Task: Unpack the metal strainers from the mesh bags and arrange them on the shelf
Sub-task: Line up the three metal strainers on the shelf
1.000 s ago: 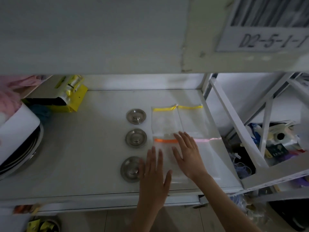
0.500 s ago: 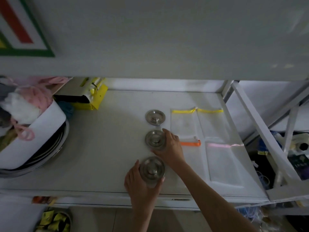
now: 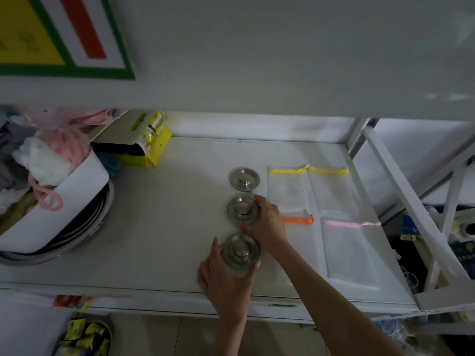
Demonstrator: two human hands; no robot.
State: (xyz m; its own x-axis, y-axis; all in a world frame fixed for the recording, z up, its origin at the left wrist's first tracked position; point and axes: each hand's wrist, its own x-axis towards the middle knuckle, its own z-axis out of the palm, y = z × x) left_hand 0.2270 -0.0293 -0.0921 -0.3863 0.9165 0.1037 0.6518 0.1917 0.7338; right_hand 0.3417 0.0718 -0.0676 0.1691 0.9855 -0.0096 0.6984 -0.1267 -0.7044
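Note:
Three round metal strainers stand in a column on the white shelf (image 3: 167, 227). My left hand (image 3: 223, 276) grips the near strainer (image 3: 241, 249) by its rim. The fingers of my right hand (image 3: 268, 224) curl around the right edge of the middle strainer (image 3: 243, 209). Beyond them the far strainer (image 3: 244, 179) sits untouched. To the right lie flat, empty mesh bags: two with yellow zips (image 3: 288, 186) (image 3: 331, 188), one with an orange zip (image 3: 299, 220) and one with a pink zip (image 3: 352, 253).
A white tub (image 3: 64, 201) of pink and white cloth stands on stacked metal basins at the left. A yellow package (image 3: 151, 147) lies at the back left. An upper shelf overhangs. White rack struts (image 3: 411, 214) and clutter are at the right.
My hands left the mesh bags and moved left onto the strainers: left hand on the near one, right hand on the middle one. The camera view shifted left.

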